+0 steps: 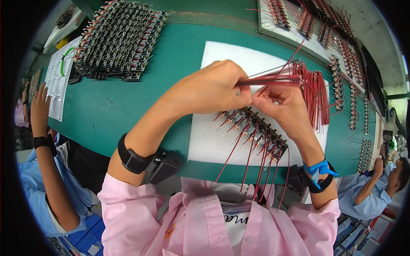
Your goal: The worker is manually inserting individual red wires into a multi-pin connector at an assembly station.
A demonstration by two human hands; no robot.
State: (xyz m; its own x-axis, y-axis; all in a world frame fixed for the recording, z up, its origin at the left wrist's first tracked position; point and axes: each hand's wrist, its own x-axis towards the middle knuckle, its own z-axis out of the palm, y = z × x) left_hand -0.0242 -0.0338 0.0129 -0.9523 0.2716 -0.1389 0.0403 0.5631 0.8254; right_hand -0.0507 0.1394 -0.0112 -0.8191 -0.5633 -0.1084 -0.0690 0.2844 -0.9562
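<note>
My left hand is closed around a bundle of thin red and black wires, which stick out to the right from its fingers. Just below the bundle, my right hand pinches thumb and finger together, its tips almost meeting the left fingertips. What the right fingers hold is too small to make out. Under both hands, a row of small circuit boards lies on a white foam sheet. Several red wires hang from these boards toward me. Beside my right hand, a thick pile of red wires rests on the foam.
Stacked circuit boards stand at the back left of the green table. Green-handled pliers lie beside a white tray. A raised shelf with more boards runs along the back right. Co-workers sit on both sides.
</note>
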